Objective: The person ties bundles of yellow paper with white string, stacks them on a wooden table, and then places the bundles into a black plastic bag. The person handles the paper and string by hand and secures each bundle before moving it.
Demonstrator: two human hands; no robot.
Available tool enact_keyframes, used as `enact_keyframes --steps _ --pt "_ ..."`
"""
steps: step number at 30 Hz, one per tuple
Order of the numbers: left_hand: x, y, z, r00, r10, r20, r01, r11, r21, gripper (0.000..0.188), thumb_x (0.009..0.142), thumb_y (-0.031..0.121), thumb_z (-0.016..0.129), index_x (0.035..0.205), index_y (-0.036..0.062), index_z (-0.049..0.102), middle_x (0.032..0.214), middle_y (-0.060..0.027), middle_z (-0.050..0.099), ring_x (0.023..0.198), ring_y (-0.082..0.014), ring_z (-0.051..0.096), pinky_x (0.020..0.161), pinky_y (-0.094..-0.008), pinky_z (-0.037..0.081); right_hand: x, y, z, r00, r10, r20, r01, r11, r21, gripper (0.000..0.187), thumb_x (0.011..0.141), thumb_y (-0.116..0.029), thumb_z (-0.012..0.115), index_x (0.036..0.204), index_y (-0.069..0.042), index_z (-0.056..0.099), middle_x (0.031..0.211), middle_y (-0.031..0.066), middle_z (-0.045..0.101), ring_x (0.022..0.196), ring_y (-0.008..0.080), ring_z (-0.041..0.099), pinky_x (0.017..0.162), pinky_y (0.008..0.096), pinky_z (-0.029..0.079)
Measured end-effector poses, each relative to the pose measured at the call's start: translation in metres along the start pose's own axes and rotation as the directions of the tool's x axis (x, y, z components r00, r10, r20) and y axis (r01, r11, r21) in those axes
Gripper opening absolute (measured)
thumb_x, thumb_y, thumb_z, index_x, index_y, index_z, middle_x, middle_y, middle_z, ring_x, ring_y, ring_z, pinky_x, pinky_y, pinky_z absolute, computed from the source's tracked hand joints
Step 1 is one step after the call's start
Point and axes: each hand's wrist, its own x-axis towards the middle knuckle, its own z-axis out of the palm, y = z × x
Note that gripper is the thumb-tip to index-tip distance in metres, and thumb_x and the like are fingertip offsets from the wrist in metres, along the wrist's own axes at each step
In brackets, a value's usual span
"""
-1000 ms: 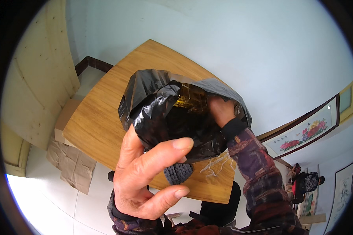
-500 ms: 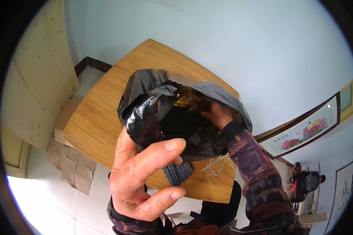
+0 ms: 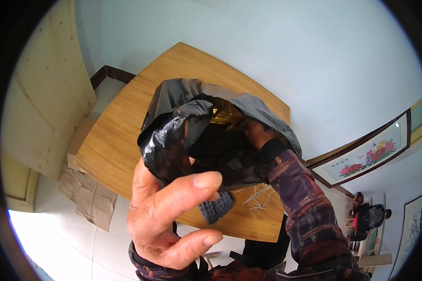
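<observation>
A black plastic bag (image 3: 173, 93) gapes above the wooden table. My left hand (image 3: 166, 215) grips its near left rim with the rear fingers, while the thumb and index finger stick out apart in front. Deep in the mouth of the bag is my right hand (image 3: 258, 134), its fingers lost in shadow, so what they touch cannot be seen. Something shiny and gold (image 3: 224, 114) shows inside, close to those fingers. Below the bag, a dark grey knitted piece (image 3: 216, 208) lies partly hidden behind my left index finger.
Loose white strings (image 3: 258, 196) lie at the near edge of the wooden table (image 3: 108, 145). Brown cardboard (image 3: 89, 196) is on the floor at left. The wall behind adjoins the table's far side; a framed flower picture (image 3: 361, 152) hangs at right.
My right hand has gone slightly deeper into the bag, its fingers now more hidden. The left hand keeps its hold on the rim, and less of the gold thing shows.
</observation>
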Motion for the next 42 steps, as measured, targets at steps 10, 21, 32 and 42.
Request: enact_keyframes --steps 10,21,32,42 --pt "0.000 -0.006 -0.014 0.996 0.084 -0.016 -0.084 0.996 -0.009 0.061 0.069 0.029 0.080 0.119 -0.0003 0.058 0.133 -0.0309 0.036 0.086 -0.0296 0.063 0.067 -0.0344 0.055 0.007 -0.015 -0.015 0.998 0.058 -0.008 -0.056 0.984 0.171 0.045 0.085 -0.033 0.061 0.121 -0.007 0.055 0.125 0.0185 0.054 0.118 0.0375 0.047 0.099 0.0434 0.037" --pt "0.007 -0.003 -0.037 0.958 0.193 0.214 -0.254 0.916 0.310 0.078 0.079 0.044 0.066 0.144 0.0141 0.033 0.145 -0.0387 0.015 0.089 -0.0204 0.064 0.099 -0.0378 0.041 -0.006 -0.026 -0.027 0.919 -0.171 -0.356 0.253 0.947 0.200 0.041 0.086 -0.033 0.062 0.119 -0.010 0.057 0.121 0.0133 0.057 0.111 0.0333 0.053 0.093 0.0404 0.042" --pt "-0.001 -0.010 -0.023 0.958 0.196 0.208 -0.274 0.838 0.471 0.075 0.083 0.038 0.067 0.144 0.0127 0.032 0.149 -0.0328 0.009 0.083 -0.0193 0.063 0.097 -0.0389 0.041 -0.027 -0.039 -0.046 0.876 -0.238 -0.420 0.231 0.971 -0.068 0.038 0.088 -0.032 0.061 0.116 -0.007 0.058 0.111 0.0132 0.062 0.104 0.0302 0.058 0.087 0.0384 0.047" --pt "-0.005 -0.014 -0.021 0.949 0.238 0.207 -0.307 0.848 0.433 0.071 0.084 0.036 0.062 0.143 0.0108 0.033 0.149 -0.0329 0.011 0.065 -0.0153 0.059 0.097 -0.0430 0.039 -0.021 -0.193 -0.049 0.868 -0.456 0.194 0.299 0.794 0.530 0.043 0.080 -0.033 0.067 0.104 0.000 0.053 0.099 0.0223 0.062 0.093 0.0404 0.059 0.078 0.0455 0.047"
